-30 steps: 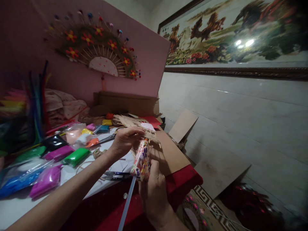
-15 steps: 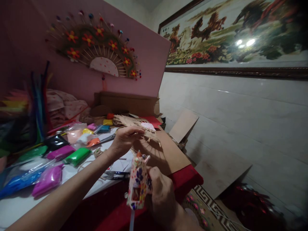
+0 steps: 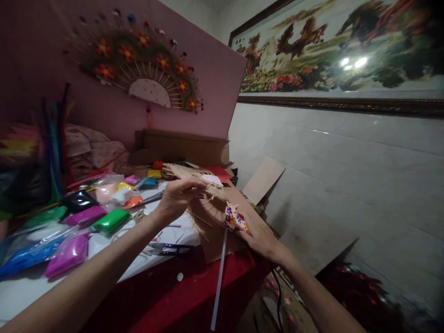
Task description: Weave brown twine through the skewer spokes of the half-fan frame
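Observation:
My left hand (image 3: 182, 196) is closed on the near edge of a small fan (image 3: 187, 171) made of thin sticks and brown twine, with a pale spotted centre piece. The fan is held tilted over the cardboard. In my right hand (image 3: 258, 236) is a hot glue gun (image 3: 234, 218) with a flower-patterned covering, my fingers wrapped round it. A long translucent glue stick (image 3: 219, 282) sticks out of its back end toward me. The gun's front end is close to the fan's near right edge; whether they touch I cannot tell.
Scissors (image 3: 166, 249), loose sticks (image 3: 199, 222) and bags of coloured clay (image 3: 111, 222) lie on the table. A cardboard sheet (image 3: 215, 247) lies under my hands. A finished flowered fan (image 3: 149, 92) hangs on the pink board behind. A black cord (image 3: 278, 296) hangs at the right.
My right hand has moved the glue gun forward and to the right, up to the fan's near edge, and turned it. My left hand stays in nearly the same place with the fan.

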The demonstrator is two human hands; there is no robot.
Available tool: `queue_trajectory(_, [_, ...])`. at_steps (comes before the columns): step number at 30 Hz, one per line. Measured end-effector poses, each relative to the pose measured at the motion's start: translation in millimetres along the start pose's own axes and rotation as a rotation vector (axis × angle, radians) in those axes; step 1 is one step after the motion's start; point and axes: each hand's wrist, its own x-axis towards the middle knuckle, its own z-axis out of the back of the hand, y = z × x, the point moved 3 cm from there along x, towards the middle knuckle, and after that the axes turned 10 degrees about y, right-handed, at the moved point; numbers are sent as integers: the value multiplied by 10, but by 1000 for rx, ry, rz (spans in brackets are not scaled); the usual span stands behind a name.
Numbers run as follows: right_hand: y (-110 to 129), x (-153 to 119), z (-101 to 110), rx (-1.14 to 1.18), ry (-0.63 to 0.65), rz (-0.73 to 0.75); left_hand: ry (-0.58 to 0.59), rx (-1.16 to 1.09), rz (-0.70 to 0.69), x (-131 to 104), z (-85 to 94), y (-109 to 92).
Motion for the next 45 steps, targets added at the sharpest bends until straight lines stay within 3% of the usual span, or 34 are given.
queue_trajectory(3, [-105, 239, -29, 20, 211, 101, -9, -13, 15, -6, -3, 10])
queue_trajectory(6, [-153, 386, -9, -48, 237, 116, -10, -18, 18, -8, -2, 16])
queue_trajectory(9, [-9, 395, 121, -112, 18, 108, -5, 10, 12, -5, 5, 21])
queue_trajectory(11, [227, 321, 276, -55, -286, 160, -2, 21, 12, -5, 9, 31])
queue_trajectory(13, [525, 230, 410, 31, -530, 303, -1, 16, 18, -5, 11, 43])
queue_trajectory(16, [898, 202, 492, 29, -589, 495, -5, -2, 31, -5, 15, 43])
queue_trajectory(20, [1027, 246, 480, -48, -644, 543, -5, -29, 38, -2, 19, 18])
queue_trajectory(24, [1075, 47, 351, -23, -937, 582, -31, -37, 42, 1, 25, 21])
queue_trajectory(25, [1123, -10, 289, 32, -937, 596, -37, -35, 41, 1, 24, 23])
queue_trajectory(26, [1175, -36, 220, 160, -852, 573, -40, -30, 41, 2, 24, 24])
queue_trajectory(28, [1219, -6, 64, 620, -617, 232, -42, -18, 41, 5, 19, 20])
queue_trajectory(30, [1282, 43, -80, 1143, -471, -37, -39, -9, 40, 7, 13, 13])
queue_trajectory(33, [1389, 172, -130, 1593, -391, -181, -40, -1, 28, 9, 7, 3])
queue_trajectory(37, [1419, 312, -103, 1759, -373, -178, -23, 5, 3, 9, 5, -8])
queue_trajectory(45, [1437, 358, -127, 1801, -478, -212, -11, 3, -6, 5, 5, -32])
